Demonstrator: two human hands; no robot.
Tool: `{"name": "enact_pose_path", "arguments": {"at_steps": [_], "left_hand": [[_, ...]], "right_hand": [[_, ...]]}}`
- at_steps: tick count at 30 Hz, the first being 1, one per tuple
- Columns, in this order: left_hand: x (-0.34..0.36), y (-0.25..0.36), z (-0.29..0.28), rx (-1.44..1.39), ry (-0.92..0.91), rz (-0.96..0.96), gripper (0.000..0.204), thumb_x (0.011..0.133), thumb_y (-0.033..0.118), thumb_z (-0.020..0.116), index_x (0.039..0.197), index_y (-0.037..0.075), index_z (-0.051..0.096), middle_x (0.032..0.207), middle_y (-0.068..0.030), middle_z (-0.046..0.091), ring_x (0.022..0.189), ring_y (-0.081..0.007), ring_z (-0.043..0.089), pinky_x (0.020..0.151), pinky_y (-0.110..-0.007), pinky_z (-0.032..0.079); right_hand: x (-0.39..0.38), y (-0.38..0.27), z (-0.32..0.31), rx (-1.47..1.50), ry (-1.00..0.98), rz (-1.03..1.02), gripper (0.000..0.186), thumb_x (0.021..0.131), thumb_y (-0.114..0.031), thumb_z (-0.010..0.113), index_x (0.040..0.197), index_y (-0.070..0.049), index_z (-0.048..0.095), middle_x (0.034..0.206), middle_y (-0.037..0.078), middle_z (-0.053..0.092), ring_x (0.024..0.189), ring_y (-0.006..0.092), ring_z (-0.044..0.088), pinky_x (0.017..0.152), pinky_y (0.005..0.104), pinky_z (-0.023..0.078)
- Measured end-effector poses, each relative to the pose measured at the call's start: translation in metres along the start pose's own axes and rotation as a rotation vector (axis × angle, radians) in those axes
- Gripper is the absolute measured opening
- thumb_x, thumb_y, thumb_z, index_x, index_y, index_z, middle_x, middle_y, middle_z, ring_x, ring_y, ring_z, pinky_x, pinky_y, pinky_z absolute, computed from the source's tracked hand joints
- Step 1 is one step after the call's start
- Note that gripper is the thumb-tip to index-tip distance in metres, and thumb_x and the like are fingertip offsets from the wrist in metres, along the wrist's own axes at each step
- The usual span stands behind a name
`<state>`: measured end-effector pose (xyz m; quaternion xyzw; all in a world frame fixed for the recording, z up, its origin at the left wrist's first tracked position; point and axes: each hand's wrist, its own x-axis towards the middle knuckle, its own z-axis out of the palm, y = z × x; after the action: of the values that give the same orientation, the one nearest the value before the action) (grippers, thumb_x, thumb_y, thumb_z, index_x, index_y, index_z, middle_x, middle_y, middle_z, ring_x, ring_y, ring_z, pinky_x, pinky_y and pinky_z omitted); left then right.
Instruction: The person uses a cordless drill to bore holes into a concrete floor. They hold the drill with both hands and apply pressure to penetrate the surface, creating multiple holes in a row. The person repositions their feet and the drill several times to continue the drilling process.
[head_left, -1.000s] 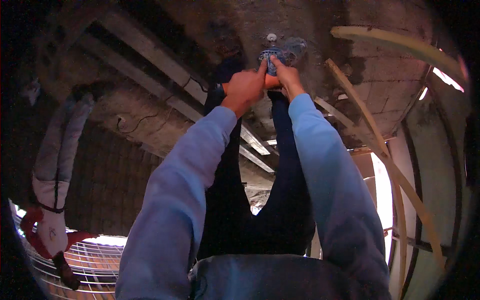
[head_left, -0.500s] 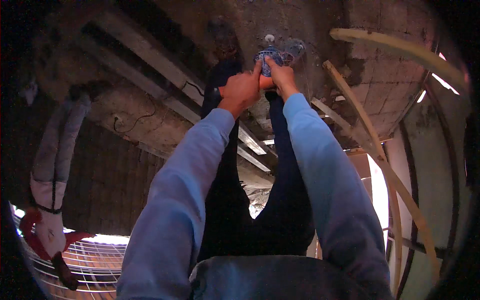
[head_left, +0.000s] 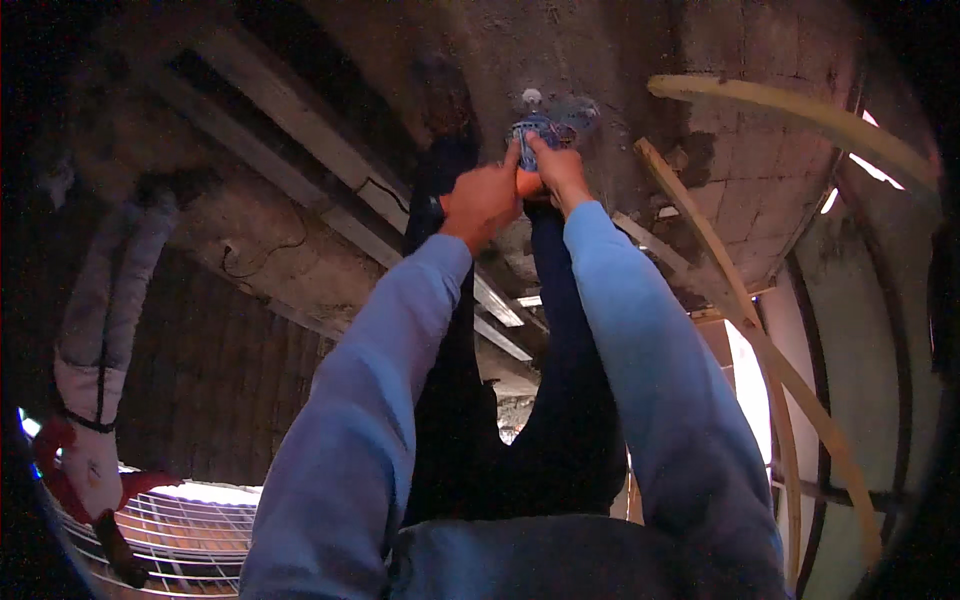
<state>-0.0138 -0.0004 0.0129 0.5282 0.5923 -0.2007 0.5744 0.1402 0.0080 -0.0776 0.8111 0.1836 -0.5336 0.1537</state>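
Note:
Both my hands grip a blue-and-orange object (head_left: 533,128) at arm's length in front of me; its exact kind is hard to make out. My left hand (head_left: 482,203) is closed round its left side, the forefinger pointing up along it. From the other side my right hand (head_left: 560,172) wraps it, thumb or finger on the blue, patterned part. Orange shows between the hands, and a small orange-red end (head_left: 444,203) pokes out left of my left hand. Just beyond the blue part is a small white round spot (head_left: 532,96). My fingers hide much of the object.
Long pale beams (head_left: 290,120) run diagonally at the left. Curved-looking yellowish timbers (head_left: 700,215) stand at the right, near a block surface (head_left: 740,180). A person in grey trousers (head_left: 105,300) stands at far left, near white metal bars (head_left: 190,530). My dark-trousered legs (head_left: 570,400) lie between my arms.
The view has shifted slightly, so my hands and the blue-and-orange object appear a little lower. Both hands keep the same hold on it.

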Motion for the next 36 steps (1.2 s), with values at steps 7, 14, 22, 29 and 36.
{"name": "enact_pose_path", "arguments": {"at_steps": [7, 14, 22, 29, 36], "left_hand": [[0.010, -0.008, 0.011, -0.010, 0.023, -0.021, 0.087, 0.078, 0.021, 0.075, 0.154, 0.009, 0.035, 0.100, -0.0203, 0.073, 0.090, -0.0374, 0.073, 0.077, -0.049, 0.058], [0.015, -0.011, 0.005, 0.021, 0.071, 0.045, 0.086, 0.077, 0.019, 0.075, 0.153, 0.007, 0.038, 0.095, -0.0191, 0.074, 0.086, -0.0367, 0.073, 0.074, -0.048, 0.058], [0.015, -0.016, 0.017, 0.014, 0.096, 0.036, 0.086, 0.075, 0.020, 0.076, 0.152, 0.006, 0.040, 0.095, -0.0184, 0.074, 0.087, -0.0353, 0.073, 0.072, -0.047, 0.058], [0.018, -0.019, 0.023, -0.024, 0.116, 0.071, 0.091, 0.077, 0.025, 0.081, 0.154, 0.009, 0.035, 0.096, -0.0189, 0.074, 0.088, -0.0367, 0.074, 0.071, -0.050, 0.058], [0.011, -0.017, 0.018, -0.054, 0.131, 0.068, 0.092, 0.075, 0.022, 0.081, 0.154, 0.009, 0.036, 0.098, -0.0190, 0.074, 0.090, -0.0369, 0.073, 0.073, -0.049, 0.059]], "right_hand": [[0.002, -0.006, 0.000, 0.104, -0.143, 0.029, 0.080, 0.079, -0.050, 0.081, 0.124, 0.013, 0.063, 0.129, 0.028, 0.066, 0.117, 0.0380, 0.066, 0.096, 0.0428, 0.050], [0.014, -0.005, 0.013, 0.145, -0.055, 0.057, 0.078, 0.082, -0.045, 0.081, 0.125, 0.017, 0.060, 0.128, 0.027, 0.066, 0.119, 0.0343, 0.065, 0.097, 0.0417, 0.051], [0.004, -0.009, 0.006, 0.135, -0.071, 0.018, 0.081, 0.081, -0.049, 0.081, 0.123, 0.017, 0.062, 0.129, 0.025, 0.066, 0.118, 0.0325, 0.065, 0.095, 0.0415, 0.051], [0.006, -0.012, 0.005, 0.060, -0.060, 0.049, 0.076, 0.082, -0.048, 0.080, 0.122, 0.015, 0.064, 0.126, 0.023, 0.068, 0.110, 0.0298, 0.068, 0.091, 0.0376, 0.052], [-0.009, -0.019, -0.004, -0.006, -0.091, 0.061, 0.072, 0.083, -0.047, 0.080, 0.126, 0.009, 0.065, 0.125, 0.021, 0.068, 0.112, 0.0266, 0.067, 0.094, 0.0363, 0.050]]}}
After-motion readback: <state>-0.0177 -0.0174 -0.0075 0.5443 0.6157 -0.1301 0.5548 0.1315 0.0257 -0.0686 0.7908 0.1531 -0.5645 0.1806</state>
